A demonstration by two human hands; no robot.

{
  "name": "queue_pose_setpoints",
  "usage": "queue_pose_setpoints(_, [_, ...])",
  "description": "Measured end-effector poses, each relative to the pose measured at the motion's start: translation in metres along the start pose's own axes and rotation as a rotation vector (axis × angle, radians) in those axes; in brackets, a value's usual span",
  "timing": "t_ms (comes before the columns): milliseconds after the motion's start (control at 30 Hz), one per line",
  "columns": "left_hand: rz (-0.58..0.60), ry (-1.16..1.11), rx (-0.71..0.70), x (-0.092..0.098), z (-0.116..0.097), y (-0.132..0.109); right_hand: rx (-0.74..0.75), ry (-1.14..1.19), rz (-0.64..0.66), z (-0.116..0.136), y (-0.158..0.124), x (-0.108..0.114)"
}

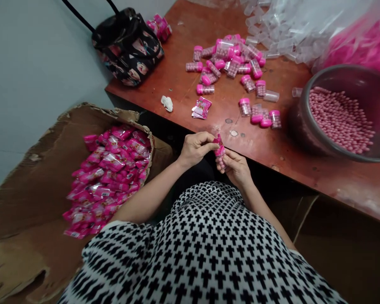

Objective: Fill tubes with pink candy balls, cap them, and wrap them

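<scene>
My left hand (196,147) pinches a pink wrapper (219,145) at the top end of a small clear bottle of pink beads (221,161). Around the lower part of that bottle, the fingers of my right hand (238,168) are closed. Both hands are in front of the table's near edge, above my lap. On the table (183,80), just beyond my hands, lies a small stack of flat pink wrappers (202,107). Farther back is a heap of filled bottles with pink caps (232,57), with several more (266,117) nearer.
A grey bowl (335,72) of pink beads stands at the right. Behind it are bags of clear empty tubes (281,33) and pink pieces (361,46). At the left are a cardboard box (50,147) of wrapped pink packets (110,177), a flowered bag (129,50) and crumpled white tissue (167,103).
</scene>
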State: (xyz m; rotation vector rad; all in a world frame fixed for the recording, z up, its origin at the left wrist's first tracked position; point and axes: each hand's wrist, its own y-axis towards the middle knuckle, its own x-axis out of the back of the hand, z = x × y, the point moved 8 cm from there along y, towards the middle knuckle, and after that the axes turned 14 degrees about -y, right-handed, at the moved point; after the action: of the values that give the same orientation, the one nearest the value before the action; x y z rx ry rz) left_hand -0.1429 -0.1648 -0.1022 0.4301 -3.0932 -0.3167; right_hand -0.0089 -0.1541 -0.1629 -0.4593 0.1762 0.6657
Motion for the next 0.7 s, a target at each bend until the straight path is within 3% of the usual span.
queue_pose_setpoints(300, [0.041, -0.198, 0.216, -0.003, 0.018, 0.006, -0.003, 0.058, 0.026, -0.012, 0.002, 0.000])
queue_pose_setpoints(500, [-0.026, -0.391, 0.391, -0.003, 0.030, -0.006, -0.024, 0.031, -0.006, -0.010, -0.004, -0.005])
queue_pose_setpoints(700, [-0.110, -0.640, 0.479, -0.002, 0.032, -0.011, 0.050, -0.006, 0.102, -0.005, 0.003, -0.012])
